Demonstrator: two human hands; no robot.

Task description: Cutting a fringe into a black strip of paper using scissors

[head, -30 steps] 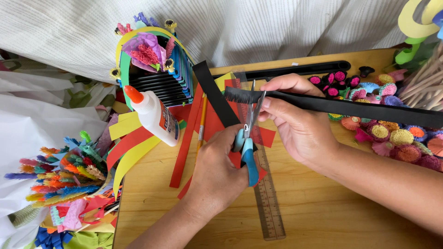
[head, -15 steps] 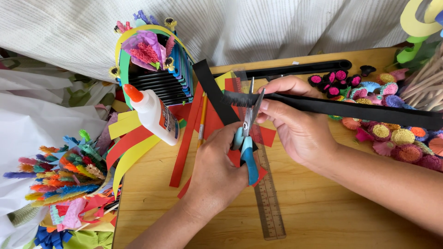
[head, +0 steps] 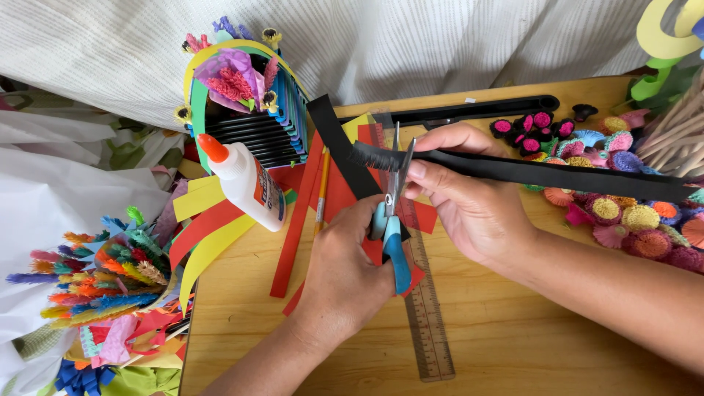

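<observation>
My left hand (head: pixel 345 275) grips blue-handled scissors (head: pixel 392 246) with the blades pointing up and away from me. The blades straddle a long black paper strip (head: pixel 557 174) near its left end, which is cut into a fine fringe (head: pixel 370 156). My right hand (head: pixel 477 209) pinches the strip just right of the blades and holds it level above the wooden table (head: pixel 513 345). The rest of the strip runs off to the right.
A white glue bottle with an orange cap (head: pixel 246 183) lies left of the scissors on red (head: pixel 301 220) and yellow paper strips. A clear ruler (head: pixel 429 323) lies under my hands. Rolled paper flowers (head: pixel 623 213) crowd the right; a paper basket (head: pixel 249 110) and fringed pieces (head: pixel 103 271) sit left.
Both hands stay where they were. The scissors and the black strip have shifted only very slightly.
</observation>
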